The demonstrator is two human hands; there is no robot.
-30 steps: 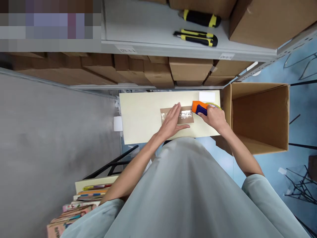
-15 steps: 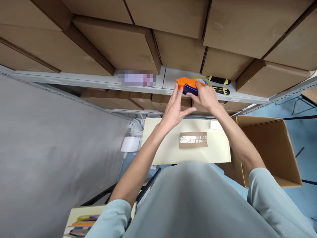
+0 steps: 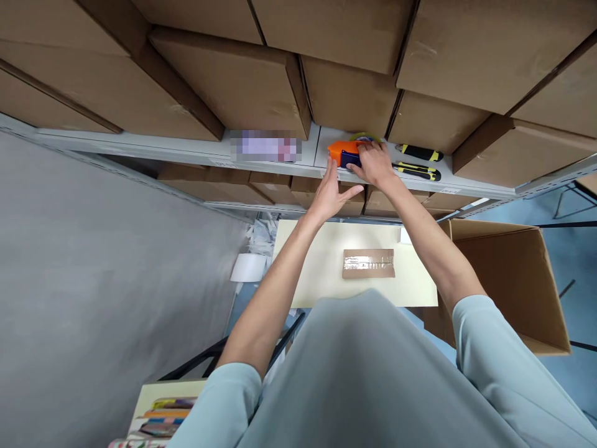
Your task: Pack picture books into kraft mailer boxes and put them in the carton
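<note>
An orange and dark-blue tape dispenser point(image 3: 344, 152) is at the shelf, with a yellowish ring, perhaps its tape roll, showing behind it. My right hand point(image 3: 375, 165) has its fingers over the dispenser's right end. At the left end, my left hand point(image 3: 330, 194) reaches up with its fingertips against or very close to the orange nose, thumb spread wide. Just right of my right hand lie two black-and-yellow handled tools, an upper one point(image 3: 422, 153) and a lower one point(image 3: 416, 171); they look like utility knives.
Cardboard boxes point(image 3: 354, 93) fill the grey shelf point(image 3: 172, 148), with more boxes below. A blurred packet point(image 3: 265, 147) lies left of the dispenser. Beneath, a pale table point(image 3: 317, 280) holds a taped brown parcel point(image 3: 368, 263). An open carton point(image 3: 508, 274) stands right.
The dispenser has moved left, away from the black-and-yellow tools, and sits flatter at the shelf. Both hands have shifted with it. The whole view has swung slightly.
</note>
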